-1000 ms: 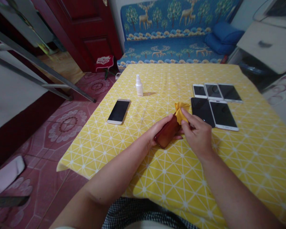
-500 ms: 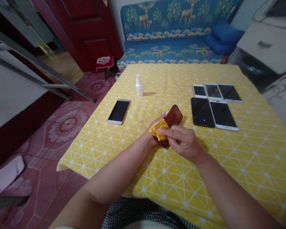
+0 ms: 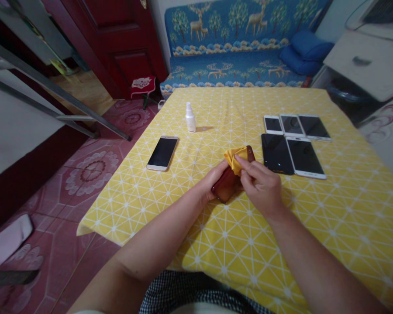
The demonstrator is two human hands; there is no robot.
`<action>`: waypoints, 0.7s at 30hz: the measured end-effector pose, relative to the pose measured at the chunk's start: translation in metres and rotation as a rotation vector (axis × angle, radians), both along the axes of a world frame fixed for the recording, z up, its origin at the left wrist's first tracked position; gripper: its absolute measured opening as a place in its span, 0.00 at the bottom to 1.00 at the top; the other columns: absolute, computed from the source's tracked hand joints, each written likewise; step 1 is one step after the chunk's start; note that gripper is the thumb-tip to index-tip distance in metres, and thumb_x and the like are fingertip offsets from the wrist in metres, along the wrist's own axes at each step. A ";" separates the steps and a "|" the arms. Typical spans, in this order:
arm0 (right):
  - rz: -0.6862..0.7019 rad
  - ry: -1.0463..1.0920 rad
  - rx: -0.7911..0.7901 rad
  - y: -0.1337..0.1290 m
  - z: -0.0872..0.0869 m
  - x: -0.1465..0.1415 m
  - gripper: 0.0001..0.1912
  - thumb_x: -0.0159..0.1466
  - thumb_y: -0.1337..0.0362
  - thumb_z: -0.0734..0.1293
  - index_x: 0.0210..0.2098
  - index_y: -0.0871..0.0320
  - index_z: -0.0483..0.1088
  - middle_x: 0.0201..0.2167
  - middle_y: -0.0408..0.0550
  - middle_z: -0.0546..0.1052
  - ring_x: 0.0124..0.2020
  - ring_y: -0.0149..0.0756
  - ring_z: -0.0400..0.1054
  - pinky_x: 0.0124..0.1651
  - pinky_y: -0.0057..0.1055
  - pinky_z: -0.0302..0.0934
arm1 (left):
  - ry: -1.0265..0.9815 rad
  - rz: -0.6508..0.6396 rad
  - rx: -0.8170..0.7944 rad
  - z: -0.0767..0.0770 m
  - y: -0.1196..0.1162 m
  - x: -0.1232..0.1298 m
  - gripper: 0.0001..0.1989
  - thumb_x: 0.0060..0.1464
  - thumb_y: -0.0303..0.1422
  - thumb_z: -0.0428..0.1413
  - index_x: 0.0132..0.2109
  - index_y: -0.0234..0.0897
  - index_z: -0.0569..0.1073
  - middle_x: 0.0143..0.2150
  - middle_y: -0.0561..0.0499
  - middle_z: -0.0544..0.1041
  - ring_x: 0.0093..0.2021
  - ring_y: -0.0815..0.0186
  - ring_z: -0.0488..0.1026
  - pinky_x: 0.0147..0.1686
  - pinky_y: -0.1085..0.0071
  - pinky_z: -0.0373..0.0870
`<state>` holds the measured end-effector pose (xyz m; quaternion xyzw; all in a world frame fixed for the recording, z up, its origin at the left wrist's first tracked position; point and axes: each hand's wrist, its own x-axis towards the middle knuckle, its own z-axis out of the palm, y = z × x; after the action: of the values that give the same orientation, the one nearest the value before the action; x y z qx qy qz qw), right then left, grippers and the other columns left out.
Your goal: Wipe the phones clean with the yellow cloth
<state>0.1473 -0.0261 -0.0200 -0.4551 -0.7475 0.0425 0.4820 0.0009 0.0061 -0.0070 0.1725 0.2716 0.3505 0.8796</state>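
My left hand [image 3: 212, 181] grips a smartphone in a dark red case [image 3: 226, 185], tilted just above the yellow tablecloth. My right hand [image 3: 258, 185] pinches a yellow microfibre cloth [image 3: 234, 159] against the phone's upper end. A white spray bottle [image 3: 190, 118] stands beyond my hands, and a gold-edged smartphone [image 3: 162, 153] lies face up to the left. Several phones lie face up to the right, nearest my right hand a black one [image 3: 276, 154] and a white one [image 3: 304, 158]. The phone's screen side is hidden.
The yellow patterned tablecloth [image 3: 150, 209] hangs over the table's left edge above a pink tiled floor [image 3: 85, 174]. Beyond the table are a blue deer-patterned sofa [image 3: 236, 65] and a dark red door [image 3: 118, 43]. A white cabinet [image 3: 360, 59] stands at the right.
The cloth has moved from the phone's lower left side up to its upper end. My right hand has shifted upward with it, and the phone has turned slightly in my left hand.
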 end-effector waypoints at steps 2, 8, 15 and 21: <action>-0.082 0.023 0.015 0.003 0.001 0.002 0.24 0.67 0.71 0.63 0.60 0.51 0.74 0.33 0.45 0.78 0.30 0.34 0.72 0.38 0.32 0.67 | -0.014 -0.070 0.064 0.002 -0.002 -0.001 0.18 0.66 0.43 0.54 0.43 0.32 0.78 0.34 0.46 0.82 0.35 0.64 0.80 0.40 0.70 0.76; -0.252 0.066 -0.002 0.009 -0.004 0.010 0.27 0.67 0.67 0.63 0.66 0.49 0.68 0.46 0.51 0.82 0.38 0.39 0.77 0.42 0.38 0.71 | 0.036 -0.122 0.175 -0.003 -0.004 -0.003 0.18 0.67 0.41 0.52 0.51 0.32 0.78 0.43 0.42 0.83 0.40 0.63 0.81 0.46 0.68 0.76; -0.184 0.042 -0.056 0.010 -0.006 0.010 0.26 0.68 0.65 0.62 0.65 0.52 0.68 0.42 0.51 0.82 0.37 0.40 0.77 0.41 0.37 0.71 | 0.034 -0.061 0.095 0.000 -0.003 -0.003 0.18 0.69 0.37 0.47 0.50 0.31 0.77 0.40 0.42 0.83 0.36 0.63 0.81 0.45 0.66 0.78; -0.043 -0.016 -0.107 0.006 -0.008 0.005 0.23 0.69 0.66 0.62 0.63 0.54 0.71 0.37 0.50 0.81 0.35 0.39 0.75 0.37 0.36 0.69 | 0.023 0.027 -0.023 0.005 -0.001 -0.005 0.19 0.67 0.42 0.51 0.46 0.30 0.77 0.35 0.44 0.82 0.31 0.64 0.79 0.39 0.67 0.78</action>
<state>0.1521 -0.0205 -0.0279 -0.4965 -0.7381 0.0682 0.4518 -0.0037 0.0052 -0.0018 0.1629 0.2881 0.3573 0.8734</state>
